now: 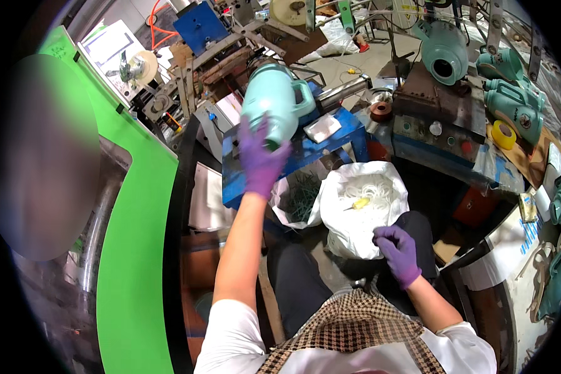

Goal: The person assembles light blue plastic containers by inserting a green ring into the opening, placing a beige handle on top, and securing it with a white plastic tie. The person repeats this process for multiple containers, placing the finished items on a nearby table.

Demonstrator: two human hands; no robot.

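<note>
My left hand, in a purple glove, reaches up over the blue bench to a teal plastic jug with a side handle. Its fingers and thumb go round the jug's lower end, beside a dark opening. The jug is tilted, its handle toward the right. Close to my right knee, my right hand, also gloved in purple, has its fingers curled together by the rim of a white sack. Whatever is in those fingers, if anything, is hidden. White plastic rings or strips and a small yellow piece lie in the sack.
Beside the white sack, another sack holds dark green scraps. A clear packet lies on the blue bench. To the right, a machine with buttons carries a teal jug; more jugs and yellow tape are beyond.
</note>
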